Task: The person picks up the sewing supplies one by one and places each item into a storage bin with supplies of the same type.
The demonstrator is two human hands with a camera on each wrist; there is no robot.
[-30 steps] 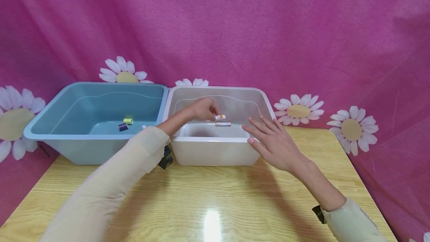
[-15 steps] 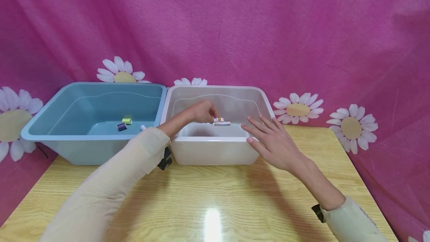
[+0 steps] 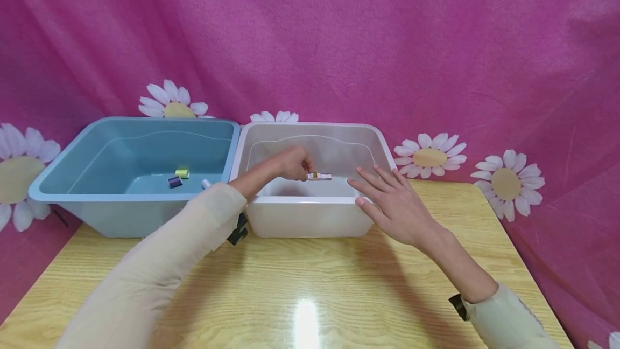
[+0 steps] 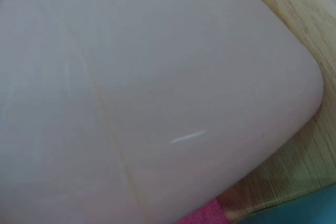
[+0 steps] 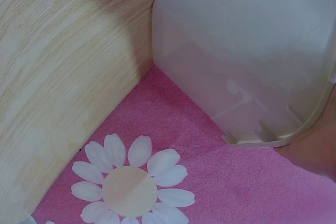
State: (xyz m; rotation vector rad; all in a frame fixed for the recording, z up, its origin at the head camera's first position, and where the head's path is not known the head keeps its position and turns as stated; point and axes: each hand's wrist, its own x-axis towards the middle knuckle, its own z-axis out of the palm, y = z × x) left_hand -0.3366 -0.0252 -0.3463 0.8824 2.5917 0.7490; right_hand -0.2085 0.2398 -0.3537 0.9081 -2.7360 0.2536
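Observation:
My left hand [image 3: 293, 163] reaches down inside the white tub [image 3: 310, 200]. Its fingertips pinch a small white block with yellow print [image 3: 315, 175]. A second small whitish block [image 3: 326, 177] lies right beside it, and the two look to be touching; their exact kind is too small to make out. My right hand [image 3: 399, 209] holds nothing, its fingers spread over the tub's right front corner. Part of that hand [image 5: 315, 140] shows by the tub's rim in the right wrist view. The left wrist view catches only the tub's outer wall [image 4: 210, 77].
Left of the white tub stands a blue tub [image 3: 121, 197] holding a yellow thread spool [image 3: 182, 173], a dark purple spool [image 3: 175, 182] and a whitish one [image 3: 206, 183]. Both tubs rest on a wooden table [image 3: 290, 279], before a pink flowered cloth [image 3: 310, 42].
My left hand has lowered the small yellow-printed block down to the level of the other block in the white tub. The right hand stays where it was.

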